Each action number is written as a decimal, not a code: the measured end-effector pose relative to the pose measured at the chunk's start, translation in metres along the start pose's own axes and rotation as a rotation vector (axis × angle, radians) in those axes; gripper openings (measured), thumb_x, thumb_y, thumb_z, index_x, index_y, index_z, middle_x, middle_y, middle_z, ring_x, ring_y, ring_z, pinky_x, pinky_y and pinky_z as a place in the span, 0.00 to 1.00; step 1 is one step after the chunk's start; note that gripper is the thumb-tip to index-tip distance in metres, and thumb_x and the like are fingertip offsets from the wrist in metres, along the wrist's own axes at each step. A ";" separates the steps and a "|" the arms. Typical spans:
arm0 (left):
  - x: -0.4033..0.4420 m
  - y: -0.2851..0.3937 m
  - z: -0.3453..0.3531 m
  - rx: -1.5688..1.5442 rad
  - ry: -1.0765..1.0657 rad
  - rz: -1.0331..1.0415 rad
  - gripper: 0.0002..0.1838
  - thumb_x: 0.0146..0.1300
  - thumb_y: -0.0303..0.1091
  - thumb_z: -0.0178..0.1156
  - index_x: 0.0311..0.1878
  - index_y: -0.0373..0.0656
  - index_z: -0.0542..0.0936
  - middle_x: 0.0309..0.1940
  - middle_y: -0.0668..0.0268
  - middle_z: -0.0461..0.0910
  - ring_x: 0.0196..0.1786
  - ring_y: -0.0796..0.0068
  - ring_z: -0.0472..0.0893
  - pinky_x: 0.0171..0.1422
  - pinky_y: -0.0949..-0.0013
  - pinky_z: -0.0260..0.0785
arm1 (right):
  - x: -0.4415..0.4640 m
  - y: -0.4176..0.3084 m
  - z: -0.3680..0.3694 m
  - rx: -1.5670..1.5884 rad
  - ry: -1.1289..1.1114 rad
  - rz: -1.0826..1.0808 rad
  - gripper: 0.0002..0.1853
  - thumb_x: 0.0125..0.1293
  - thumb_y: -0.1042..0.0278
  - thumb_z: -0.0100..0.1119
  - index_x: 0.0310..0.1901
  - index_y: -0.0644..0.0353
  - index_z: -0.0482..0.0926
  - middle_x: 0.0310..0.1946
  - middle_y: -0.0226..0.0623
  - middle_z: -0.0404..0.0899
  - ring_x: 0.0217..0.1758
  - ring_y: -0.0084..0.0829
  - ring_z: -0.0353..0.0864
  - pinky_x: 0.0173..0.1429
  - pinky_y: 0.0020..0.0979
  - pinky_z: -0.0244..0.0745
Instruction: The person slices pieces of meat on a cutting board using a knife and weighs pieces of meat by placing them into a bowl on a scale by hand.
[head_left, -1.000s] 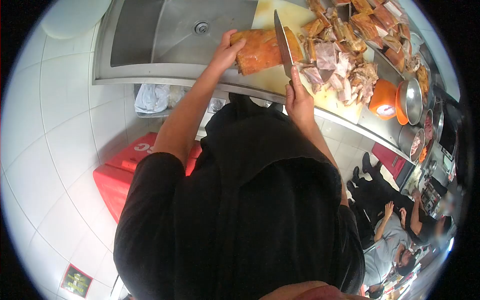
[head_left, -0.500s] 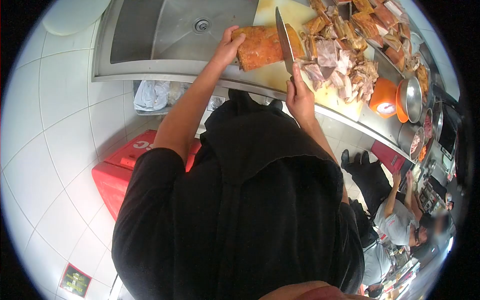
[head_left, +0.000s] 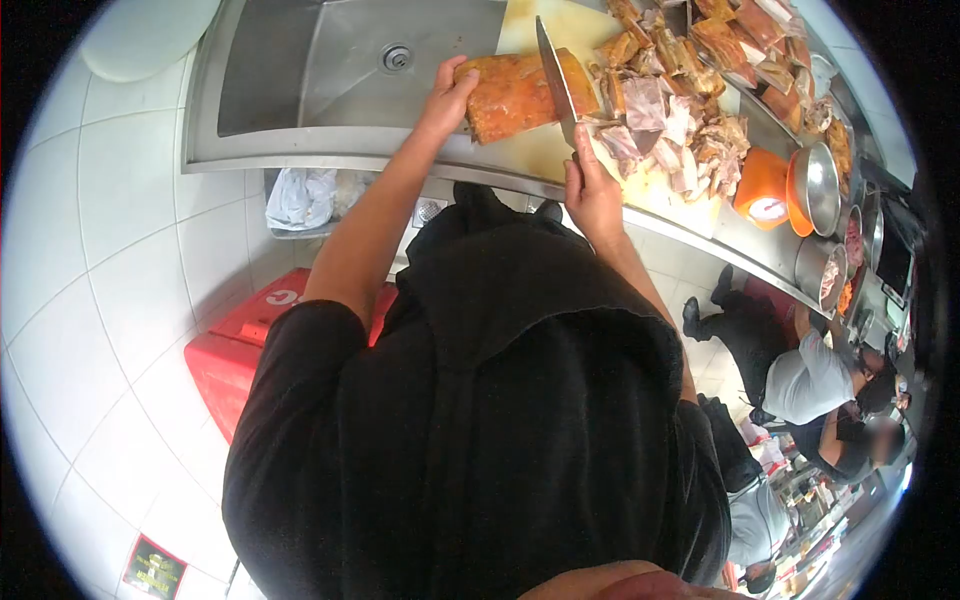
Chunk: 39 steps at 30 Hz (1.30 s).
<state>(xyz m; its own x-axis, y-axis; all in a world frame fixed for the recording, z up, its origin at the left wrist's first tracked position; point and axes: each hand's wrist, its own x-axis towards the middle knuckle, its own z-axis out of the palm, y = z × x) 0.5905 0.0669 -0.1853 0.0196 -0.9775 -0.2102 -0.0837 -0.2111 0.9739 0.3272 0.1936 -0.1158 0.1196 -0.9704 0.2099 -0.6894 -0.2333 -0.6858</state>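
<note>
A browned slab of meat (head_left: 512, 97) lies on the pale cutting board (head_left: 532, 150), reaching left over the sink's edge. My left hand (head_left: 450, 98) grips the slab's left end, thumb on top. In my right hand (head_left: 595, 192) is a long knife (head_left: 556, 80), forefinger stretched along it near the handle. The blade lies across the right part of the slab, its tip pointing away from me. Whether it has cut in cannot be told. Cut meat pieces (head_left: 645, 103) are heaped on the board just right of the knife.
A steel sink (head_left: 370, 85) is at the left. To the right stand an orange scale (head_left: 763, 190), a metal bowl (head_left: 818, 190) and more meat chunks (head_left: 725, 45). A red box (head_left: 230, 360) is below left. Several people (head_left: 810, 380) are at the lower right.
My hands, the knife and the slab have shifted only slightly in view, with both grips kept. At the lower right, the other people have changed position and posture.
</note>
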 end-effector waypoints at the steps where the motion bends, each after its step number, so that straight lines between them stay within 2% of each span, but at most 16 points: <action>1: 0.001 -0.001 0.000 -0.001 0.001 -0.001 0.32 0.77 0.51 0.60 0.74 0.41 0.67 0.64 0.52 0.77 0.67 0.62 0.76 0.72 0.63 0.68 | 0.000 0.000 -0.001 0.003 -0.010 0.011 0.37 0.72 0.74 0.64 0.81 0.47 0.65 0.39 0.51 0.86 0.42 0.50 0.88 0.47 0.46 0.83; 4: 0.000 0.000 0.002 -0.021 0.004 0.018 0.29 0.79 0.46 0.59 0.75 0.42 0.68 0.65 0.58 0.76 0.67 0.67 0.74 0.73 0.65 0.66 | 0.001 0.001 -0.002 0.026 -0.017 0.014 0.37 0.72 0.74 0.64 0.81 0.47 0.65 0.39 0.51 0.86 0.42 0.49 0.88 0.48 0.45 0.84; 7: 0.000 0.001 0.001 0.005 0.002 -0.007 0.28 0.79 0.45 0.58 0.75 0.42 0.68 0.65 0.58 0.76 0.67 0.67 0.74 0.73 0.64 0.66 | 0.001 0.003 -0.003 0.045 0.021 -0.028 0.37 0.73 0.74 0.63 0.81 0.48 0.65 0.42 0.52 0.87 0.43 0.49 0.89 0.49 0.44 0.84; 10: 0.002 -0.005 0.000 0.052 0.021 0.033 0.32 0.78 0.50 0.59 0.75 0.41 0.67 0.66 0.54 0.77 0.68 0.63 0.76 0.73 0.62 0.67 | 0.002 -0.003 -0.009 0.051 0.050 0.002 0.37 0.73 0.75 0.63 0.82 0.49 0.64 0.46 0.53 0.87 0.44 0.49 0.89 0.50 0.43 0.84; 13: 0.000 -0.001 0.003 -0.015 0.026 0.012 0.31 0.77 0.50 0.59 0.74 0.42 0.68 0.66 0.54 0.77 0.69 0.63 0.75 0.74 0.62 0.67 | 0.007 -0.004 -0.009 -0.015 0.084 -0.081 0.37 0.73 0.75 0.63 0.82 0.50 0.64 0.49 0.54 0.87 0.46 0.50 0.89 0.51 0.43 0.84; 19: -0.002 0.004 0.004 0.002 0.035 0.025 0.30 0.78 0.48 0.59 0.74 0.42 0.68 0.65 0.54 0.78 0.67 0.63 0.76 0.73 0.62 0.67 | 0.010 -0.004 -0.002 0.005 0.064 -0.082 0.37 0.73 0.74 0.63 0.82 0.48 0.63 0.48 0.53 0.87 0.46 0.50 0.89 0.51 0.44 0.84; 25: 0.001 -0.002 0.003 0.036 0.049 0.064 0.30 0.77 0.48 0.60 0.73 0.40 0.69 0.63 0.54 0.79 0.66 0.62 0.77 0.72 0.62 0.68 | 0.009 -0.002 0.001 -0.018 -0.013 0.009 0.38 0.73 0.74 0.62 0.83 0.46 0.62 0.46 0.53 0.87 0.45 0.52 0.89 0.49 0.46 0.84; 31: 0.004 -0.008 0.004 -0.025 0.033 0.050 0.30 0.77 0.47 0.60 0.73 0.39 0.69 0.63 0.52 0.78 0.66 0.62 0.77 0.73 0.62 0.68 | 0.008 0.004 0.009 -0.026 0.049 -0.055 0.38 0.73 0.73 0.63 0.83 0.44 0.62 0.45 0.51 0.87 0.44 0.50 0.89 0.48 0.46 0.85; 37: 0.006 -0.013 0.007 -0.080 0.038 0.033 0.31 0.78 0.47 0.59 0.74 0.37 0.67 0.66 0.52 0.76 0.69 0.61 0.75 0.75 0.63 0.66 | 0.004 0.001 0.008 -0.048 0.006 0.022 0.38 0.73 0.73 0.63 0.82 0.42 0.63 0.40 0.50 0.86 0.41 0.50 0.88 0.45 0.46 0.85; 39: 0.007 -0.015 0.008 -0.049 0.046 0.047 0.28 0.79 0.46 0.57 0.74 0.40 0.68 0.67 0.55 0.75 0.69 0.64 0.74 0.75 0.63 0.65 | 0.002 -0.001 0.009 -0.057 0.016 0.018 0.38 0.73 0.73 0.63 0.82 0.42 0.62 0.39 0.50 0.86 0.39 0.51 0.88 0.44 0.47 0.84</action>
<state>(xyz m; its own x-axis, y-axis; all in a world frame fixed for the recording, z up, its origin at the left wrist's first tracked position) 0.5844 0.0637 -0.2020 0.0631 -0.9849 -0.1611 -0.0369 -0.1636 0.9858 0.3350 0.1909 -0.1209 0.0956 -0.9731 0.2094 -0.7312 -0.2114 -0.6486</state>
